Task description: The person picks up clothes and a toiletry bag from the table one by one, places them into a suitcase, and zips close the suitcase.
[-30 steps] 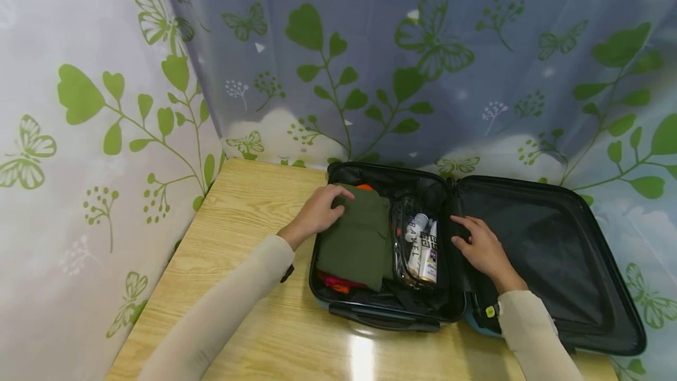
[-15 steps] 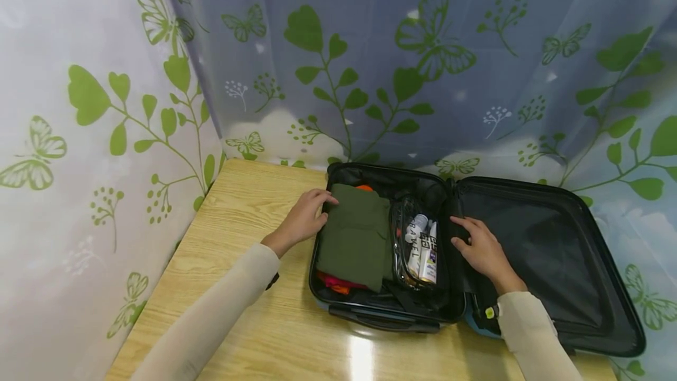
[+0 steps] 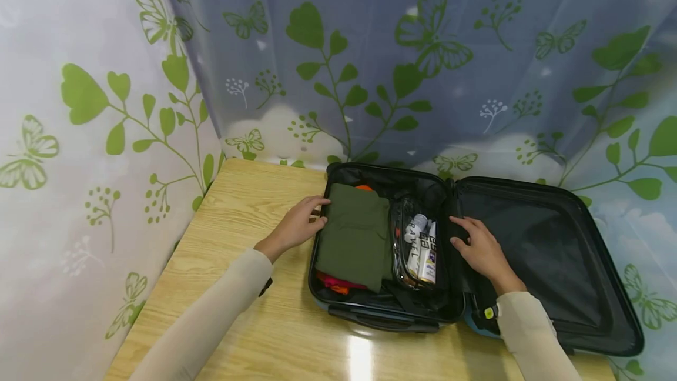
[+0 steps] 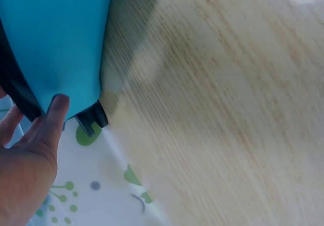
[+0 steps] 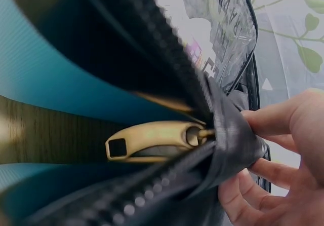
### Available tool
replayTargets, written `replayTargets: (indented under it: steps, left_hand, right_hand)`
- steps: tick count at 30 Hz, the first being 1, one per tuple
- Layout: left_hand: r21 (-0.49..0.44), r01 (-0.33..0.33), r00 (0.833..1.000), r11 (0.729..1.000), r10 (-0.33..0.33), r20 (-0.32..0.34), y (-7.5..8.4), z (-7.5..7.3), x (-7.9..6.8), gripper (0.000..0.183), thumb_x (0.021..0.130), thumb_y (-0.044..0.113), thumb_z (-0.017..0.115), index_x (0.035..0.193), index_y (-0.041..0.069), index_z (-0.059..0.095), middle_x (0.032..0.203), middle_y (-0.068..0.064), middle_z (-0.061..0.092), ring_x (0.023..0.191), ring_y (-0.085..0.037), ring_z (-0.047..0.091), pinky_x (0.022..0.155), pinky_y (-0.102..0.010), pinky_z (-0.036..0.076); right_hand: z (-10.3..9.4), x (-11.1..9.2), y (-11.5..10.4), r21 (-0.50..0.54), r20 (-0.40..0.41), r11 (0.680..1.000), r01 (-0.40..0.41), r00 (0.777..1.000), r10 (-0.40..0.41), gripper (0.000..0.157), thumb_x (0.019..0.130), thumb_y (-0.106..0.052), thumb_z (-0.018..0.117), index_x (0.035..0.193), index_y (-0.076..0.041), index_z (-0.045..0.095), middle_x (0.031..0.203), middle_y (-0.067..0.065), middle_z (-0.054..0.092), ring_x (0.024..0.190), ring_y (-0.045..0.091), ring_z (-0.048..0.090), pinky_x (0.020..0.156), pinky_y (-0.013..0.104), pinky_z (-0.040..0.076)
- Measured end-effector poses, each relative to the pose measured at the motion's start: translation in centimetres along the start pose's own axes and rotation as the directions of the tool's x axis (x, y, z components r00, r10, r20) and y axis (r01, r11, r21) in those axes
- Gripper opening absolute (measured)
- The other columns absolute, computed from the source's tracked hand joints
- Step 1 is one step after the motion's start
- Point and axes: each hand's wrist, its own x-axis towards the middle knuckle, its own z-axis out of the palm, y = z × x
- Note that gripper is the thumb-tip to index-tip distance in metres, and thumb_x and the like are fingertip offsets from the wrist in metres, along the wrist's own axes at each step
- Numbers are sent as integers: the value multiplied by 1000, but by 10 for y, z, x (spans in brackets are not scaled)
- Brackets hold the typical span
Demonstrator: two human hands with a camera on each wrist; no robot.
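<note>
An open black-lined suitcase [image 3: 388, 321] with a blue shell [image 4: 61, 43] lies on the wooden table. Its left half holds a folded dark green garment [image 3: 354, 228] and a clear pouch [image 3: 404, 266] of white tubes and bottles. My left hand [image 3: 293, 225] is at the left rim, fingers fairly straight. One fingertip [image 4: 59, 103] lies against the blue shell in the left wrist view. Over the hinge side, my right hand [image 3: 483, 251] touches the black lining [image 5: 235, 135] with extended, spread fingers. A gold-coloured zip pull [image 5: 152, 137] shows beside that lining.
The lid half [image 3: 539, 251] lies spread out to the right. Red and orange cloth [image 3: 338, 284] peeks from under the green garment. A butterfly-and-leaf printed curtain [image 3: 338, 75] stands behind the table [image 3: 248, 193].
My left hand has moved left and slightly down, from over the green garment to the suitcase's left rim. The right hand has stayed in place.
</note>
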Motion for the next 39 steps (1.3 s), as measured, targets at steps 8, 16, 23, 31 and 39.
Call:
replayTargets:
  steps: [8,16,23,31,39]
  left_hand:
    - [-41,25,1000,999,-25,3,0,0,0,54,112,19,61,164,14,49,171,-17,43,133,-38,69,102,-47,63]
    - [-35,35,999,999,-35,-12,-3,-2,0,54,110,15,61,163,13,50,170,-18,44,131,-37,70,99,-46,64]
    - [-20,46,998,999,-47,-30,-4,-5,-1,54,109,15,60,162,15,52,168,-17,46,129,-37,70,98,-47,64]
    - [-8,83,996,996,-84,-42,-11,-11,-2,55,108,15,59,163,16,51,169,-17,45,131,-36,70,96,-47,64]
    - [5,94,994,996,-94,-52,-15,-19,-3,56,107,14,59,163,14,51,169,-18,45,129,-37,71,95,-47,64]
  right_hand:
    - [2,3,-1,-22,5,1000,-3,1000,3,58,112,-17,61,166,-5,44,170,38,28,129,59,61,106,76,48]
    - [4,5,-3,-17,2,1000,-6,1000,6,58,112,-17,60,166,-4,44,170,38,26,130,59,60,107,76,46]
    - [5,5,-8,-18,2,1000,-5,1000,5,58,111,-17,61,165,-4,45,170,38,27,130,58,61,108,76,46]
    - [10,6,-16,0,-17,1000,31,999,-31,56,111,-16,62,164,-3,47,169,37,29,128,58,63,109,77,45]
    - [15,9,-21,5,-24,999,44,999,-44,56,111,-17,62,163,-4,49,170,36,30,128,56,63,111,77,44]
